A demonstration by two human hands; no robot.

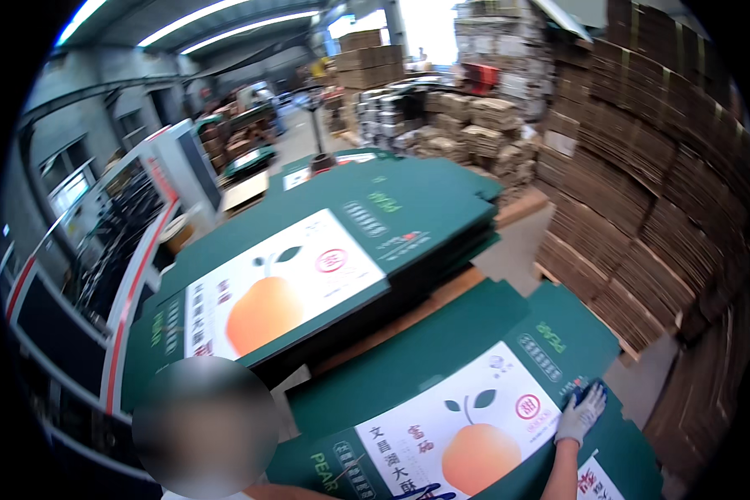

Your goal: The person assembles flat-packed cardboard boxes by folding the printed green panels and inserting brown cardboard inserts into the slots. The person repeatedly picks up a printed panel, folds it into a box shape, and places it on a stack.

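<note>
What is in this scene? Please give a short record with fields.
Place: warehouse with stacked brown cardboard
Right hand: gloved right hand rests flat on the near green sheet, at its right edge
Left hand: not in view
Near sheet: flat green printed carton with a white panel and an orange fruit picture
Behind it: stack of green cartons of the same kind
Left side: machine with red-edged panels

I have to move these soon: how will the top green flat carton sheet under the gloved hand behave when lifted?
Top green carton sheet: probably light and fairly stiff, though it is wide and thin, so it may sag. Its printed face looks smooth, perhaps slippery under the gloved right hand.
</note>
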